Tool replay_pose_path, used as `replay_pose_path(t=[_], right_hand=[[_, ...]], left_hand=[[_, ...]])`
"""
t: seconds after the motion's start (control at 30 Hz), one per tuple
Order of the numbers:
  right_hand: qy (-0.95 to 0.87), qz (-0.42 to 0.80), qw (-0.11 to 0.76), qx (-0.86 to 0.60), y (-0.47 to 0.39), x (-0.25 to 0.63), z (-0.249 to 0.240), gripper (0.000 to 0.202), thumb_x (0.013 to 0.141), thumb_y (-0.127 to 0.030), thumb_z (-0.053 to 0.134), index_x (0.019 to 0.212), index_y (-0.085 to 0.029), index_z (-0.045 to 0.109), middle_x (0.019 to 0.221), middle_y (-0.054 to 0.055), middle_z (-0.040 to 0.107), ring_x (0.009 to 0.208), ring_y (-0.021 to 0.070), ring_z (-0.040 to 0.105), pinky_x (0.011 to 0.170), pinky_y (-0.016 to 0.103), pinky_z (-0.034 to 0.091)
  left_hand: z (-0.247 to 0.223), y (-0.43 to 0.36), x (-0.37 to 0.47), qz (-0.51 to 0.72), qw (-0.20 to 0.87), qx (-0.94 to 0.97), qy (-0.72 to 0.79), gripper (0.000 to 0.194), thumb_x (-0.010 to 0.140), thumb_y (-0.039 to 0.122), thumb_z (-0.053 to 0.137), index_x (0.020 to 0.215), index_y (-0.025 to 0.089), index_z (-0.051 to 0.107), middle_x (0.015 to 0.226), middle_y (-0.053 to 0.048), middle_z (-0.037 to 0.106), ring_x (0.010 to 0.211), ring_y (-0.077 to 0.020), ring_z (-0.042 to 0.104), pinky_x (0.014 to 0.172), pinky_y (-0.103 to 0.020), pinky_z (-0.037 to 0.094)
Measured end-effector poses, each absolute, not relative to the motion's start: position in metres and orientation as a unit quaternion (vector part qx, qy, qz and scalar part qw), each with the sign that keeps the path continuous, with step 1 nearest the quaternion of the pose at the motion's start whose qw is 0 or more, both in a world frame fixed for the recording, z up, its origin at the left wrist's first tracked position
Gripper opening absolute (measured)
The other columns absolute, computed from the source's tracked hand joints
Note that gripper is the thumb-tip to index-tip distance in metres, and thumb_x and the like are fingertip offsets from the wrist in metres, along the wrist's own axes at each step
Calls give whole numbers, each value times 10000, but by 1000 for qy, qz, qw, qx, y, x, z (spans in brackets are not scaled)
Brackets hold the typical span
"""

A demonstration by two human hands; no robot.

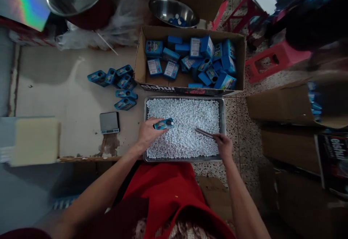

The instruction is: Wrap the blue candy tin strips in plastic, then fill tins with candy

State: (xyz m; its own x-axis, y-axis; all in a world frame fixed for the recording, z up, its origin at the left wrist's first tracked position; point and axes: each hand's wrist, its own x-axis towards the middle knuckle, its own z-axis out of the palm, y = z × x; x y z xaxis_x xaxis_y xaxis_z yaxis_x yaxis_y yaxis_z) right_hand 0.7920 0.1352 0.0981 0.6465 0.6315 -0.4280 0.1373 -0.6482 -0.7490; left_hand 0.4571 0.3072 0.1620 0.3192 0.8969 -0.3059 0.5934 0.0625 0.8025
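Note:
My left hand [150,133] is closed around a small blue box [164,124] with a round opening in its top, where a white piece shows. The box is held over a metal tray [223,123] spread with small white pellets [187,116]. Over the tray's right side, my right hand [224,146] grips metal tongs [204,133], their tips pointing left and down toward the pellets. Whether the tips hold a pellet is too small to tell. Directly behind the tray stands a cardboard box [140,56] holding many blue boxes [171,69].
Several blue boxes [125,81] stand left of the carton, behind a small digital scale [109,122]. A steel bowl [174,12] with blue and white pieces and a large pot [78,0] sit at the back. Right of the table are a red stool [277,61] and cartons [288,101].

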Motion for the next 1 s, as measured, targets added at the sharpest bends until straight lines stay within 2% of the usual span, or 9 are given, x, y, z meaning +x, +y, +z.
replay_pose_path(t=[0.1, 0.2, 0.37, 0.5, 0.67, 0.83, 1.0], right_hand=[[-211, 414, 377, -801, 143, 764, 55, 335, 706, -464, 711, 814, -151, 762, 647, 32, 677, 595, 165, 537, 579, 291, 412], [-186, 446, 405, -776, 148, 747, 49, 342, 706, -462, 738, 851, -154, 768, 699, 31, 698, 633, 154, 550, 597, 275, 419], [-145, 483, 430, -749, 139, 764, 92, 334, 637, -449, 837, 816, -174, 773, 743, 35, 713, 628, 136, 560, 567, 248, 419], [-143, 523, 437, -718, 155, 766, 133, 324, 612, -417, 881, 812, -185, 778, 753, 21, 704, 594, 105, 527, 545, 229, 413], [-214, 568, 431, -668, 199, 752, 168, 252, 671, -363, 856, 831, -181, 786, 706, -3, 679, 585, 93, 510, 551, 225, 405], [-347, 540, 389, -661, 235, 741, 194, 159, 780, -299, 745, 869, -172, 780, 690, -12, 684, 594, 103, 530, 577, 246, 404], [-522, 390, 298, -697, 255, 719, 230, 167, 855, -176, 609, 880, -193, 773, 761, 5, 724, 686, 140, 609, 683, 283, 454]], left_hand=[[165, 308, 459, 182, 462, 663, 560, 393, 727, 301, 838, 1116, 268, 792, 1018, -44, 687, 960, -220, 666, 861, -347, 538], [161, 313, 451, 192, 475, 637, 577, 425, 667, 301, 874, 1082, 252, 799, 1040, -48, 686, 994, -227, 662, 930, -369, 530], [148, 314, 450, 210, 522, 599, 569, 445, 597, 279, 906, 1028, 243, 799, 1047, -47, 698, 995, -230, 666, 925, -373, 534], [152, 306, 461, 204, 481, 654, 547, 397, 654, 210, 860, 1041, 269, 799, 983, -28, 664, 945, -201, 653, 895, -344, 533], [167, 307, 460, 198, 419, 700, 544, 372, 734, 158, 753, 1088, 266, 786, 951, -19, 618, 887, -175, 631, 824, -301, 521], [179, 311, 457, 149, 395, 737, 528, 369, 738, 140, 705, 1081, 251, 784, 920, -24, 622, 879, -188, 614, 827, -311, 508], [181, 308, 456, 138, 379, 740, 539, 369, 745, 165, 690, 1098, 227, 777, 926, -32, 611, 888, -197, 616, 817, -306, 502]])
